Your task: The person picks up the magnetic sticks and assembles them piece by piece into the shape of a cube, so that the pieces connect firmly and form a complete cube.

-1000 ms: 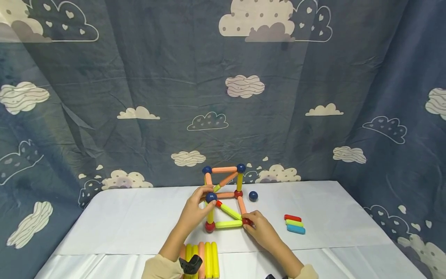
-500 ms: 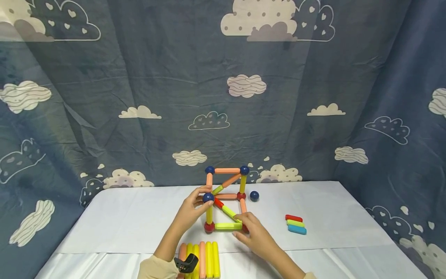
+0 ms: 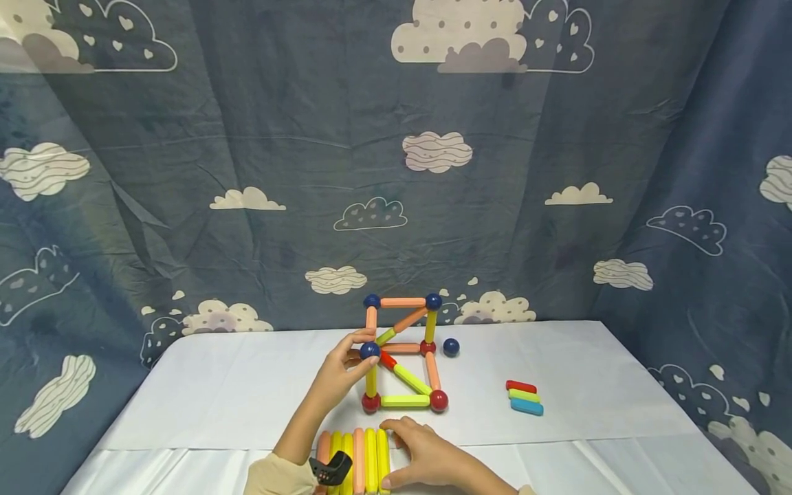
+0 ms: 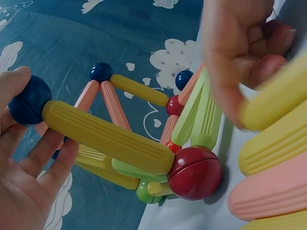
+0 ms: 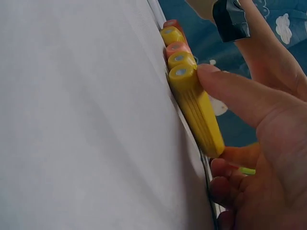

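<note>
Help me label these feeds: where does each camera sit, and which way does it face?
Head: worn on the head, facing forward and down at the stick-and-ball frame; left hand, right hand and beige sleeves show.
Left wrist: worn there, facing past the left hand toward the stick-and-ball frame; the right hand shows, partly blurred.
Right wrist: worn there, facing the right hand at the end yellow stick; the left arm with a black wrist device shows.
Shared: both wrist views show the right hand and the row of sticks.
</note>
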{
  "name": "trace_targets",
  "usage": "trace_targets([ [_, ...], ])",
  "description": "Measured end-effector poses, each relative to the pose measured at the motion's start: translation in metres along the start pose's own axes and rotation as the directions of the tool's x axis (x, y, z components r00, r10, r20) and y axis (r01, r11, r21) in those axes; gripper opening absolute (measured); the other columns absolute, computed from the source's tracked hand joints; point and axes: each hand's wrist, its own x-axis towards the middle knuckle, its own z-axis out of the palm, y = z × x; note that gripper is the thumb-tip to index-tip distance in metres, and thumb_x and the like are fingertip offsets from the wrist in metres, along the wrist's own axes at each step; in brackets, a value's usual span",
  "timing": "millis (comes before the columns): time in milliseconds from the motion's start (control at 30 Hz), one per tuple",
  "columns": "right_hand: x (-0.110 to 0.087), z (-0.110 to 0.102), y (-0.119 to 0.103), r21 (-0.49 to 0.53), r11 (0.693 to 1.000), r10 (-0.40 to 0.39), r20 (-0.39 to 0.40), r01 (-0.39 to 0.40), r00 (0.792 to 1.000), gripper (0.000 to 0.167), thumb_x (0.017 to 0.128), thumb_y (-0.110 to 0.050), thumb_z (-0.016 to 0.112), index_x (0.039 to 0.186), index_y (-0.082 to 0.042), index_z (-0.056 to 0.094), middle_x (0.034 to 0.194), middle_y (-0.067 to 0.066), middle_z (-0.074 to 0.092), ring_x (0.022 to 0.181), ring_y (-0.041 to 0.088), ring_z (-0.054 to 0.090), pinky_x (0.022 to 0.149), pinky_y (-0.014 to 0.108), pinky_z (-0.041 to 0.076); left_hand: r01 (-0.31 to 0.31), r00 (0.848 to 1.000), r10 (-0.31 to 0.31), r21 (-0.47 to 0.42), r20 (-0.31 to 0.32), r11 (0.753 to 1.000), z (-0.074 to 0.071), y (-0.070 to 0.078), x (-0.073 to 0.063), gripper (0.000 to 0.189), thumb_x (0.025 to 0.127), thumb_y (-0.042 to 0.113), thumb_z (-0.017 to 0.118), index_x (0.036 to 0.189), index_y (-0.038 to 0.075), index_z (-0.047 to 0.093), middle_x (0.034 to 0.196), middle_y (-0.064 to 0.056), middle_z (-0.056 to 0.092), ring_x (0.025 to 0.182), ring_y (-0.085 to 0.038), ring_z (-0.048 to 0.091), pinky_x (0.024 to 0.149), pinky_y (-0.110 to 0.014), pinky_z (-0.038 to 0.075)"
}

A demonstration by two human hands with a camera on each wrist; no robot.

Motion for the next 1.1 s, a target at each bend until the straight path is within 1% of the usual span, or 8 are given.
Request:
trace_targets([
  [100,-0.001,0.002,0.000,0.176,0.983,-0.058,0.023,0.053,0.998,0.067,0.070,-0.026,0.077,0.123,-0.020,0.037,0.086,-0.007,0.051,0.071,0.008,0.045,0.062,0.023,0.038,0.005,1.000,-0.005,-0.006,-0.002,1.000,0.000,0.000,0.000,0.031,0.086,0.010,0.061,0.115,0.003,0.052,0.130,-0.010,0.046,0.089,-0.022,0.055,0.085,-0.043,0.043],
  [300,-0.001,0.005,-0.003,0.437,0.885,-0.206,0.060,0.160,0.977,0.068,0.073,-0.004,0.067,0.126,-0.019,0.027,0.080,-0.002,0.053,0.070,0.007,0.049,0.061,0.017,0.042,0.012,1.000,-0.012,-0.004,-0.004,1.000,0.000,0.000,0.000,0.032,0.086,0.010,0.061,0.115,0.002,0.052,0.130,-0.010,0.045,0.089,-0.022,0.055,0.085,-0.044,0.042],
  [467,-0.002,-0.004,-0.010,0.367,0.917,-0.167,0.001,0.155,0.986,0.056,0.086,-0.009,0.056,0.135,-0.023,0.031,0.086,0.000,0.049,0.059,0.006,0.046,0.053,0.018,0.040,0.006,1.000,-0.006,-0.011,0.003,1.000,0.000,-0.001,-0.001,0.034,0.086,0.010,0.061,0.117,-0.002,0.050,0.131,-0.011,0.044,0.089,-0.024,0.055,0.085,-0.044,0.043],
  [600,0.001,-0.022,-0.015,0.280,0.949,-0.112,-0.133,0.146,0.985,0.050,0.089,-0.017,0.057,0.134,-0.021,0.036,0.093,0.001,0.053,0.063,0.010,0.052,0.058,0.021,0.046,0.015,1.000,-0.015,0.002,0.002,1.000,0.000,0.000,0.000,0.035,0.086,0.012,0.061,0.117,-0.002,0.050,0.130,-0.011,0.045,0.091,-0.024,0.055,0.085,-0.044,0.043],
  [700,0.005,-0.035,-0.018,0.237,0.958,-0.088,-0.290,0.160,0.953,0.036,0.086,-0.015,0.061,0.120,-0.012,0.048,0.096,0.001,0.057,0.075,0.013,0.055,0.068,0.022,0.048,0.024,1.000,-0.024,0.014,-0.001,1.000,0.001,0.001,0.000,0.035,0.086,0.012,0.061,0.117,0.000,0.050,0.130,-0.010,0.045,0.091,-0.024,0.056,0.086,-0.044,0.043],
  [833,0.008,-0.052,-0.028,0.176,0.968,-0.079,-0.463,0.179,0.883,0.021,0.086,-0.010,0.061,0.106,-0.007,0.056,0.097,0.001,0.059,0.084,0.016,0.054,0.074,0.023,0.048,0.024,1.000,-0.024,0.014,-0.001,1.000,0.000,0.001,-0.001,0.034,0.086,0.011,0.061,0.117,0.000,0.050,0.131,-0.010,0.044,0.090,-0.023,0.055,0.086,-0.043,0.043],
  [967,0.008,-0.065,-0.040,0.141,0.968,-0.102,-0.531,0.206,0.841,0.024,0.085,-0.003,0.060,0.108,-0.004,0.058,0.104,0.007,0.060,0.093,0.022,0.055,0.078,0.032,0.048,0.020,1.000,-0.020,0.006,0.003,1.000,-0.001,0.002,-0.001,0.035,0.086,0.009,0.060,0.117,-0.003,0.049,0.132,-0.011,0.043,0.089,-0.024,0.054,0.085,-0.042,0.043],
  [1100,0.013,-0.070,-0.032,0.096,0.976,-0.114,-0.542,0.196,0.833,0.028,0.085,-0.006,0.061,0.113,-0.007,0.059,0.110,0.002,0.059,0.100,0.019,0.054,0.081,0.031,0.047,0.017,1.000,-0.017,0.009,0.012,1.000,0.000,0.000,0.000,0.036,0.086,0.010,0.061,0.117,-0.004,0.049,0.131,-0.012,0.043,0.091,-0.024,0.055,0.086,-0.043,0.042],
])
